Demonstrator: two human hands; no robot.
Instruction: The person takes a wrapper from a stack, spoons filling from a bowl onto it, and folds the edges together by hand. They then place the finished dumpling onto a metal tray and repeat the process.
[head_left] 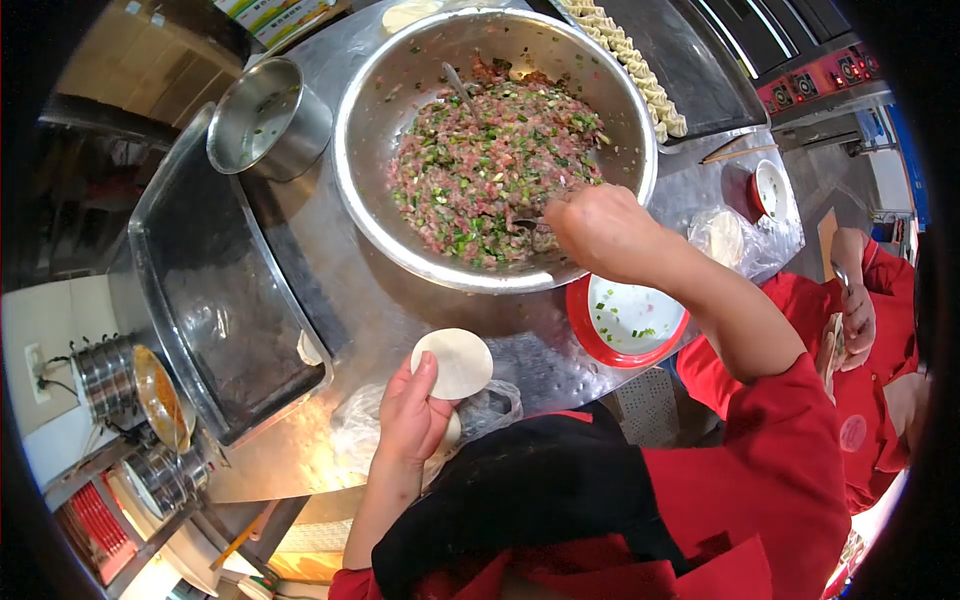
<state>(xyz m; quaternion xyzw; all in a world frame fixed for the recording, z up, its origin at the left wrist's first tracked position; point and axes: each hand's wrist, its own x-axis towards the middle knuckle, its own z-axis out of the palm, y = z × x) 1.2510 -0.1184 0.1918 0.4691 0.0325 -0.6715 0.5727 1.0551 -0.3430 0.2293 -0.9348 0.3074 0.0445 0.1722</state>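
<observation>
Between the thumb and fingers of my left hand (415, 400) is a round dumpling wrapper (458, 364), flat and bare. My right hand (603, 230) grips a spoon (527, 223) at the near right rim of a large metal bowl (352, 190). The spoon's tip dips into the minced meat filling (490, 165), which is mixed with chopped green onion; most of its handle is hidden in my fist. Another utensil handle (458, 88) sticks up from the filling's far side. Below my right forearm stands a red-rimmed white bowl (630, 315) with green scraps inside.
A dark metal tray (225, 300) lies at the left, near a steel pot (268, 120). Rows of folded dumplings (640, 75) line another tray at the back right. Plastic bags (365, 420) lie by my left wrist. A co-worker in red (880, 350) stands at the right, holding a utensil.
</observation>
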